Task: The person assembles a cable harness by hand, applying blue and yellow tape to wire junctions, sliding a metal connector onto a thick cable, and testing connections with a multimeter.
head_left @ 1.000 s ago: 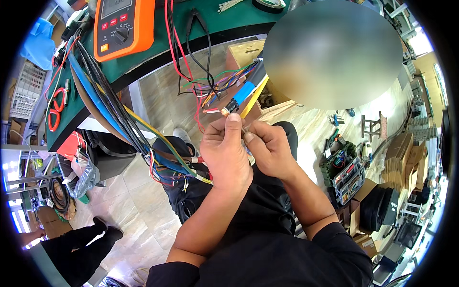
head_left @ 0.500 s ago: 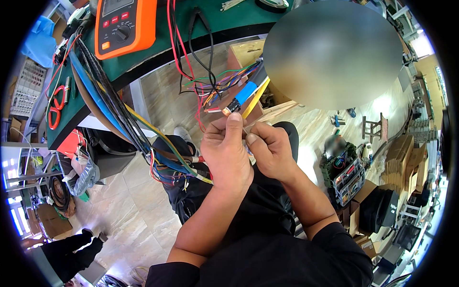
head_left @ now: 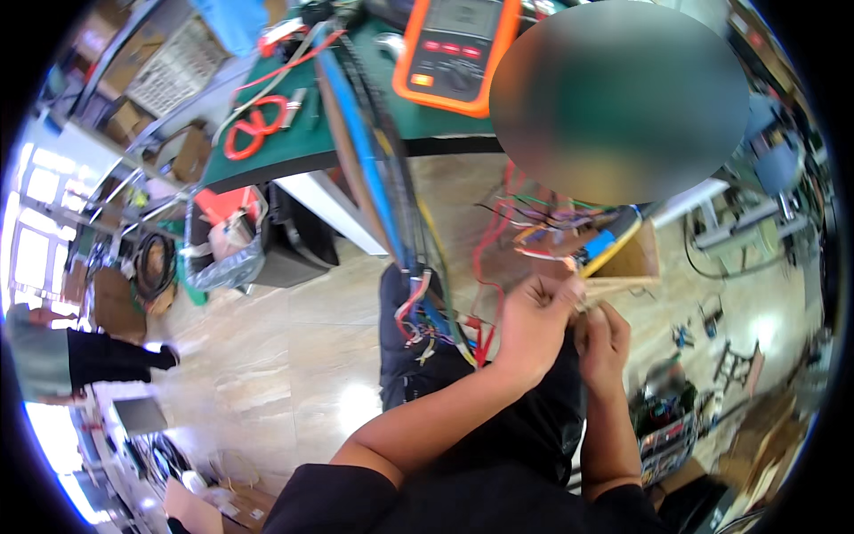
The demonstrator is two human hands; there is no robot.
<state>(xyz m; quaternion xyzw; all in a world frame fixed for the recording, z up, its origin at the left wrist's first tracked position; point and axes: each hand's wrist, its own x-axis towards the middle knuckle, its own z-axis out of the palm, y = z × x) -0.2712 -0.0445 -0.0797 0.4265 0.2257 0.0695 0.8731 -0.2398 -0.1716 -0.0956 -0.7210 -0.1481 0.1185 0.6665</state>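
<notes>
The green worktop (head_left: pixel 427 125) fills the far left, and a thick cable bundle (head_left: pixel 372 169) hangs off its near edge, left of the hands. On the far right, past the hands, sits a wooden box (head_left: pixel 642 254). An orange meter (head_left: pixel 458 53) lies on the worktop. The left hand (head_left: pixel 538 325) has thumb and forefinger pinched together; the right hand (head_left: pixel 605 347), just beside it, has its fingers curled in. I can't make out what they grip. Just beyond the left hand is a blue-banded cable (head_left: pixel 596 246), a yellow wire (head_left: pixel 614 254) alongside.
</notes>
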